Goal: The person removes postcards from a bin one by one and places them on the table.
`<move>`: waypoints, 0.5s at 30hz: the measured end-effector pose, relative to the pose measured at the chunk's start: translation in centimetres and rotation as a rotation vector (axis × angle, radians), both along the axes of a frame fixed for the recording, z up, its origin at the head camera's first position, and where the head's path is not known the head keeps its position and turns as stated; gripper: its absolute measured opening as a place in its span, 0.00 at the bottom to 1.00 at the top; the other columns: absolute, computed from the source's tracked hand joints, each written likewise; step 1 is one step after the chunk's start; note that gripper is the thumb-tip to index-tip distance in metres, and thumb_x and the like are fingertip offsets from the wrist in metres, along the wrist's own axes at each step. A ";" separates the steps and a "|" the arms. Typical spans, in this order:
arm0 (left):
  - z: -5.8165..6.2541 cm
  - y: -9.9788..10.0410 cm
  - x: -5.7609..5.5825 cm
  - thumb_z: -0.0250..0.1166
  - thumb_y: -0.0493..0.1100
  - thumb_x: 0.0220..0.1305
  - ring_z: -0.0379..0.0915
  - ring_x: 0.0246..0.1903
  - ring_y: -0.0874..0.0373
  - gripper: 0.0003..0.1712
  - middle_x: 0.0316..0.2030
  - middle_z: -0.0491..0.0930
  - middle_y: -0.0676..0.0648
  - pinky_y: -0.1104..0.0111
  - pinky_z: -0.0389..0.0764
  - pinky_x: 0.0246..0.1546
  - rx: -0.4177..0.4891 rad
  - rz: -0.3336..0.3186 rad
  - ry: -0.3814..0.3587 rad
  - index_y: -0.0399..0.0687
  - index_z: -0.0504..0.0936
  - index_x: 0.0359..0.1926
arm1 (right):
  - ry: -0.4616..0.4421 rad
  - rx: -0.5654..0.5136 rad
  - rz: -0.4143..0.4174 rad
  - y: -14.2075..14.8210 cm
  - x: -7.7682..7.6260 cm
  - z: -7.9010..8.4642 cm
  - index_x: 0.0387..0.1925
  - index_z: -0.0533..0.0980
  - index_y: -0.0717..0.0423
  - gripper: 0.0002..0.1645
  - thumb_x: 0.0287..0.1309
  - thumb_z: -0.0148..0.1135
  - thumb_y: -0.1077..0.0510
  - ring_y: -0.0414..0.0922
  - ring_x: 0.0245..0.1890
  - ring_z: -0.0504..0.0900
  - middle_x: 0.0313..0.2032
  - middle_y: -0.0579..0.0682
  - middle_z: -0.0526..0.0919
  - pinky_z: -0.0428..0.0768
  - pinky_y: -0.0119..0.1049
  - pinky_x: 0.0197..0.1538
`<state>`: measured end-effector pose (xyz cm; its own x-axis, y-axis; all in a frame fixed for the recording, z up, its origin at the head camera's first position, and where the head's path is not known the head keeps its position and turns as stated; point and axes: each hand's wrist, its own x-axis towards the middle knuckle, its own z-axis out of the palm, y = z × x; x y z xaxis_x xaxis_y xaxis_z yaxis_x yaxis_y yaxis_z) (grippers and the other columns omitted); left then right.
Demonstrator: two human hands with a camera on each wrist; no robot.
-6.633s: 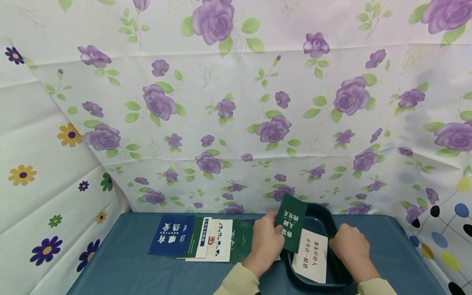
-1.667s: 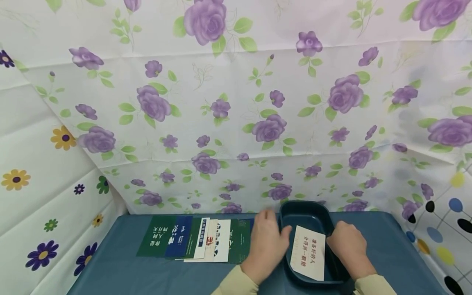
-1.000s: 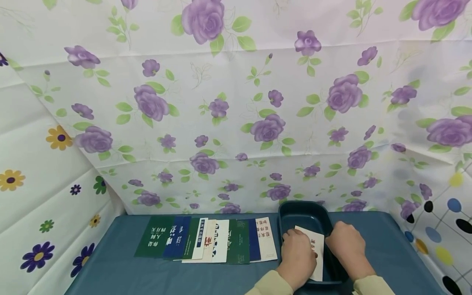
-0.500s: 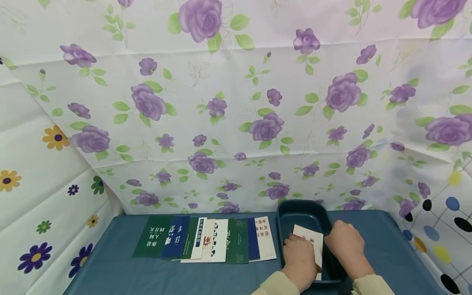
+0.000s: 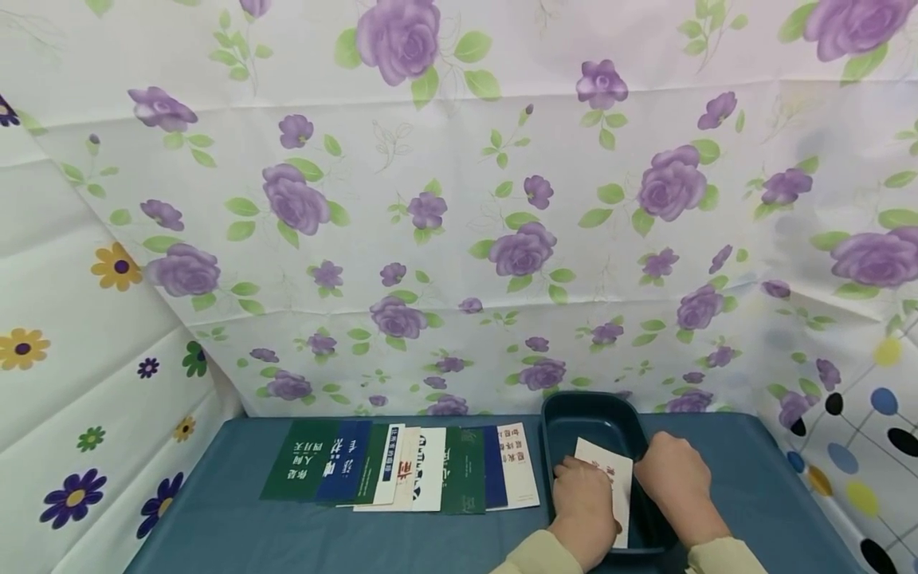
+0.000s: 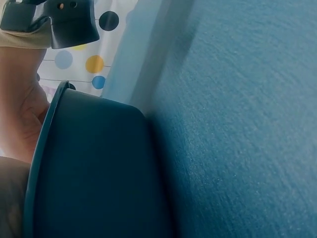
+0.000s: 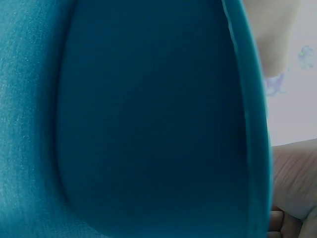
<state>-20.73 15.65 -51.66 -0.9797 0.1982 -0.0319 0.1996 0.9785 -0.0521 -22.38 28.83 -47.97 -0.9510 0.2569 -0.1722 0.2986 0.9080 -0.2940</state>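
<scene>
My left hand reaches into a dark teal tray and grips a white card with dark characters. Its thumb lies over the card's face, and the other fingers cover the card's left part, their tips hidden. The card leans low inside the tray. My right hand grips the tray's right rim, knuckles up. In the left wrist view the tray's outer wall fills the middle, with the right hand beyond the rim. The right wrist view is mostly taken up by the tray's other outer wall.
Left of the tray, several cards overlap in a row on the blue-covered table: a green one at the left end, a cream one at the right. A floral sheet hangs behind the table.
The left hand has laid the green card at the left end of the row, then come back right into the tray onto the white card. The right hand stays on the rim.
</scene>
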 end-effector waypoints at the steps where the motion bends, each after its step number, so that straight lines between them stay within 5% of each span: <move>1: 0.0 -0.1 0.0 0.74 0.73 0.22 0.67 0.28 0.54 0.47 0.30 0.69 0.42 0.68 0.74 0.27 0.004 -0.005 0.010 0.44 0.81 0.40 | 0.002 0.001 0.002 0.0 0.0 0.0 0.31 0.75 0.62 0.11 0.50 0.60 0.56 0.48 0.20 0.72 0.21 0.52 0.74 0.71 0.44 0.21; 8: 0.1 -0.4 0.3 0.77 0.66 0.25 0.67 0.25 0.55 0.41 0.26 0.69 0.43 0.68 0.73 0.24 0.032 -0.023 0.081 0.43 0.81 0.39 | -0.005 0.002 0.006 0.0 0.0 0.0 0.32 0.75 0.63 0.12 0.50 0.61 0.56 0.48 0.20 0.73 0.22 0.53 0.75 0.72 0.45 0.22; 15: 0.0 -0.5 0.4 0.65 0.48 0.55 0.73 0.28 0.59 0.23 0.30 0.77 0.44 0.70 0.75 0.25 0.152 -0.017 0.189 0.41 0.76 0.49 | 0.011 0.007 -0.004 -0.1 0.0 0.0 0.28 0.75 0.61 0.09 0.51 0.59 0.57 0.48 0.21 0.73 0.23 0.54 0.75 0.71 0.44 0.21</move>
